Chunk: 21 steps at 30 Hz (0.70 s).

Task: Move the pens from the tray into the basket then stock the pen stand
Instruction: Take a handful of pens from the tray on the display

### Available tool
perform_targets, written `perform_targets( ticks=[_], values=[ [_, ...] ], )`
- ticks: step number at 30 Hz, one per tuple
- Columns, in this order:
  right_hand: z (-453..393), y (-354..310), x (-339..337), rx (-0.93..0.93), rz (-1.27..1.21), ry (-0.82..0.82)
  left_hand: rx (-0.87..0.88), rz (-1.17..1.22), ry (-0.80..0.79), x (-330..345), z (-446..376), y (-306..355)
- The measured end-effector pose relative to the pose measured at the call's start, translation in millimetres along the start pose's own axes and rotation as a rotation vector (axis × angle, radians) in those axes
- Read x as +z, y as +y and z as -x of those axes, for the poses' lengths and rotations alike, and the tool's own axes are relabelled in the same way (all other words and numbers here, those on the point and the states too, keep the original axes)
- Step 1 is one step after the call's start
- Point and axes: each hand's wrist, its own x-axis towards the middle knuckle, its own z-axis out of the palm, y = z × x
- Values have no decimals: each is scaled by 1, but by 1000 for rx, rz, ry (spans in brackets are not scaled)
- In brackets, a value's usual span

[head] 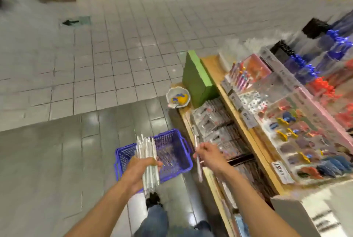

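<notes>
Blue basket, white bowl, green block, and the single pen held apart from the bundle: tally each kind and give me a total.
Blue basket: 1
White bowl: 1
Green block: 1
Single pen in the right hand: 1
Total: 4
The left hand holds a bundle of white pens, too blurred to count.

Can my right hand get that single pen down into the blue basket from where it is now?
Probably yes. The right hand holds its pen beside the blue basket, whose open top looks unobstructed there.
</notes>
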Motion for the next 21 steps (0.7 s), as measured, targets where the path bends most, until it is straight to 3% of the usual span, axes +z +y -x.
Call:
perform_targets(
  ticks=[10, 21],
  values=[
    [-118, 48, 145, 164, 195, -208, -48, 56, 350, -131, -89, -40],
    [-378, 275, 297, 277, 313, -255, -203, -35, 519, -228, -377, -197]
  ],
)
